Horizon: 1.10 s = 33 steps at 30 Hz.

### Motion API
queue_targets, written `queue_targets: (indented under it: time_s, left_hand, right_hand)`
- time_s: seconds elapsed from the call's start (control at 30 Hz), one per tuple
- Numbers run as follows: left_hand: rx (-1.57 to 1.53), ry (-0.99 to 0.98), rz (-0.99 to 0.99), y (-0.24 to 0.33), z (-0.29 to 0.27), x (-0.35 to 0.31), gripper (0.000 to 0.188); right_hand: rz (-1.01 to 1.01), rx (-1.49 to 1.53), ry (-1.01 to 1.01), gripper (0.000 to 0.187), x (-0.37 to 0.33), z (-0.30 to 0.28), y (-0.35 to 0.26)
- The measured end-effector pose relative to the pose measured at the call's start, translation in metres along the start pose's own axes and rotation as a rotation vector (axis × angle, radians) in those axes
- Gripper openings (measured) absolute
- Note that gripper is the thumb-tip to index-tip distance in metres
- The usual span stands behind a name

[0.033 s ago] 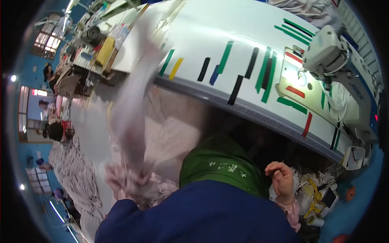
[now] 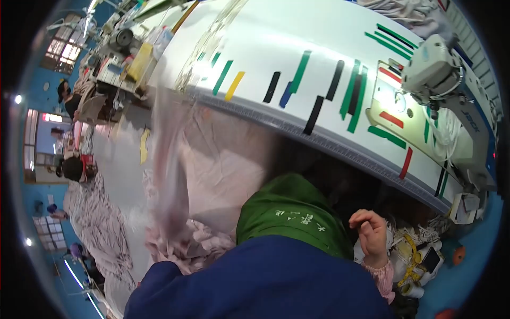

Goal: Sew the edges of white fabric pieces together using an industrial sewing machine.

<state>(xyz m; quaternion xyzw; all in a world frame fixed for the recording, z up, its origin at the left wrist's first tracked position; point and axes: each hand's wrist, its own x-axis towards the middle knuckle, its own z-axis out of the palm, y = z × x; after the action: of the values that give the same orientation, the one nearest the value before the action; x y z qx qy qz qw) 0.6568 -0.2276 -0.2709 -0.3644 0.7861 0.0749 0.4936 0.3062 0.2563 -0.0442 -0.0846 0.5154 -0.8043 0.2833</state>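
Observation:
My right hand (image 2: 370, 234) is raised beside the green apron (image 2: 292, 210). Its fingers are loosely bent and a little apart, with nothing visible in them. On my left a pale pinkish cloth (image 2: 172, 159) is a long smear of motion, reaching from near the table's left end down to a crumpled heap of similar cloth (image 2: 196, 242) by my side. My left hand cannot be made out in that smear. A broad pale cloth (image 2: 223, 154) hangs or lies below the table edge, in front of the apron.
A sewing machine (image 2: 433, 69) stands at the right of the white table (image 2: 265, 42), which bears strips of coloured tape. Pale cords (image 2: 210, 45) cross its left end. Thread spools and a yellow tape measure (image 2: 409, 260) lie near my right. Piled cloth (image 2: 98, 223) lies far left.
The blurred cloth has dropped away from the table top toward the left. The finger-like shapes at its lower end no longer show. My right hand stays almost in place.

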Motion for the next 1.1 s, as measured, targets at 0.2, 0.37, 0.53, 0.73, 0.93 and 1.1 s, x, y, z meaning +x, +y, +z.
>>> queue_targets:
  time_s: [0.2, 0.37, 0.53, 0.73, 0.93, 1.1]
  left_hand:
    - [0.024, 0.03, 0.145, 0.032, 0.015, 0.048, 0.019]
    - [-0.322, 0.611, 0.408, 0.092, -0.137, 0.176, 0.034]
    - [-0.62, 1.01, 0.438, 0.12, -0.266, 0.268, 0.051]
    - [-0.858, 0.597, 0.328, 0.112, -0.404, 0.285, 0.063]
    - [-0.751, 0.406, 0.242, 0.123, -0.438, 0.254, 0.065]
    - [-0.748, 0.008, 0.157, 0.135, -0.446, 0.262, 0.055]
  right_hand:
    - [-0.185, -0.483, -0.113, 0.011, 0.08, 0.043, -0.023]
    - [-0.561, -1.297, -0.16, 0.023, 0.185, 0.101, -0.018]
    - [-0.581, -1.604, -0.246, 0.044, 0.253, 0.146, 0.003]
    - [-0.52, -1.833, -0.193, 0.047, 0.257, 0.149, 0.008]
    - [-0.547, -1.863, -0.207, 0.048, 0.258, 0.145, 0.013]
    - [-0.583, -1.846, -0.176, 0.051, 0.258, 0.146, 0.015]
